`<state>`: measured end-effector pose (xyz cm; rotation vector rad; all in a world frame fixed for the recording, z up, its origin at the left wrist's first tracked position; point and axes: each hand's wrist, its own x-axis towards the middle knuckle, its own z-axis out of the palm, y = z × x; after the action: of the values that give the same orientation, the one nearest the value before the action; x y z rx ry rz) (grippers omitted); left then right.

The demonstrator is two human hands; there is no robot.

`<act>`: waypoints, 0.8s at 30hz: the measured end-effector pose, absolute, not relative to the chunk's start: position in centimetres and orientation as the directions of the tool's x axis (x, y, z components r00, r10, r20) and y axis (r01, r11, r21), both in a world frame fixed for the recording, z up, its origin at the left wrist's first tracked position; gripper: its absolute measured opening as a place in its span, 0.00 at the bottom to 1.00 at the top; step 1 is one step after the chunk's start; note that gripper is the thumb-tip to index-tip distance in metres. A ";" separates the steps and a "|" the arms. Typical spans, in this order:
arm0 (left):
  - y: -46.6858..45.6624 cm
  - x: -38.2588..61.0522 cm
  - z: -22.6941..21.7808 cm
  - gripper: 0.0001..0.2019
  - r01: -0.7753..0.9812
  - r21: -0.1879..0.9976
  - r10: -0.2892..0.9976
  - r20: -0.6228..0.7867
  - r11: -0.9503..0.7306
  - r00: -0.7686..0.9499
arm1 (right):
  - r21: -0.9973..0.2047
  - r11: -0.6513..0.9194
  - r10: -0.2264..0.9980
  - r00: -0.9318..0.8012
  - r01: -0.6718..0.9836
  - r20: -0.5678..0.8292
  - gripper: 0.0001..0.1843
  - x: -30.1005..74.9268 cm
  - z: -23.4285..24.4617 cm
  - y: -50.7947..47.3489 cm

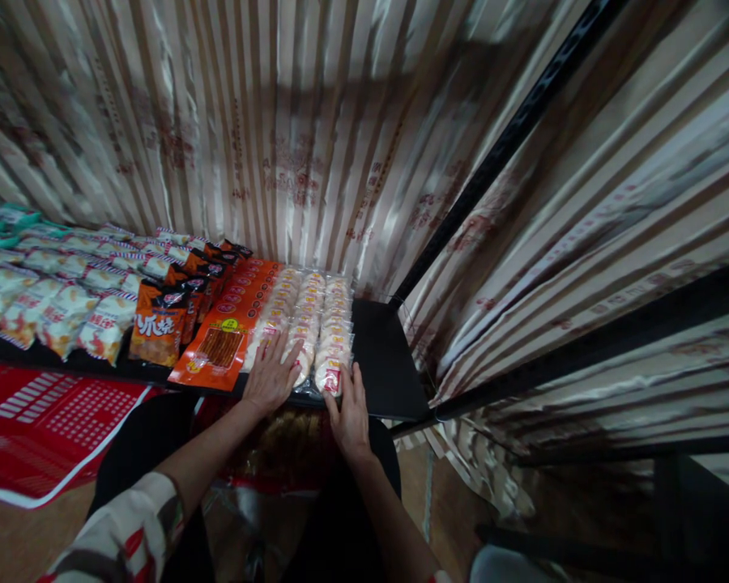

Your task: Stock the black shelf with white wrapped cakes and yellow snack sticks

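Head: L hand (270, 380) spread on wht pkts (307, 316); R hand (350, 414) part-curled, touching end pkt (330, 376), grip unclear

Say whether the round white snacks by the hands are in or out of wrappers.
In wrappers: clear, shiny plastic shows around the round white snacks beside the right hand. Whether all are sealed, I cannot tell.

Left hand (270, 381) palm down, fingers (277, 350) spread; right hand (349, 419) lower, fingers slightly bent
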<state>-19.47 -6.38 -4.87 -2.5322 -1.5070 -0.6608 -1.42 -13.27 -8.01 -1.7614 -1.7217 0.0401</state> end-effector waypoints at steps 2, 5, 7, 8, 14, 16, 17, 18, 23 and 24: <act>-6.3 -19.5 -5.0 0.24 0.861 0.110 0.805 0.429 -0.496 0.409 | -0.476 0.085 0.896 0.142 0.875 0.420 0.29 -1.3 -7.9 -13.0; -6.3 -19.5 -5.2 0.24 0.859 0.106 0.799 0.437 -0.502 0.413 | -0.463 0.072 0.891 0.152 0.883 0.428 0.29 -1.4 -7.7 -12.5; -6.3 -19.5 -5.2 0.24 0.858 0.106 0.797 0.441 -0.503 0.413 | -0.441 0.049 0.894 0.158 0.896 0.420 0.29 -1.6 -7.6 -12.2; -6.3 -19.5 -5.3 0.24 0.858 0.105 0.797 0.442 -0.503 0.413 | -0.430 0.033 0.897 0.163 0.902 0.411 0.29 -1.7 -7.5 -12.1; -6.3 -19.4 -5.2 0.24 0.858 0.100 0.797 0.436 -0.504 0.417 | -0.391 0.006 0.896 0.168 0.920 0.410 0.30 -2.2 -7.6 -12.1; -6.3 -19.4 -5.1 0.24 0.858 0.104 0.797 0.439 -0.504 0.415 | -0.390 0.034 0.884 0.154 0.920 0.440 0.29 -2.3 -7.7 -12.2; -6.3 -19.4 -5.1 0.24 0.857 0.107 0.797 0.441 -0.504 0.413 | -0.396 0.045 0.880 0.151 0.917 0.451 0.29 -2.3 -7.8 -12.3; -6.3 -19.5 -5.1 0.24 0.856 0.109 0.795 0.444 -0.505 0.413 | -0.406 0.052 0.876 0.153 0.912 0.457 0.29 -2.3 -7.8 -12.3; -6.3 -19.5 -4.9 0.24 0.850 0.117 0.791 0.450 -0.513 0.415 | -0.463 0.077 0.855 0.181 0.883 0.487 0.28 -2.0 -7.5 -12.0; -6.3 -19.5 -4.9 0.24 0.851 0.117 0.791 0.449 -0.513 0.415 | -0.461 0.085 0.851 0.177 0.883 0.495 0.28 -1.9 -7.3 -11.9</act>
<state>-19.50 -6.34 -4.92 -2.5317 -1.4775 -0.6951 -1.91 -11.92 -7.33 -1.7409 -1.6510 -0.0572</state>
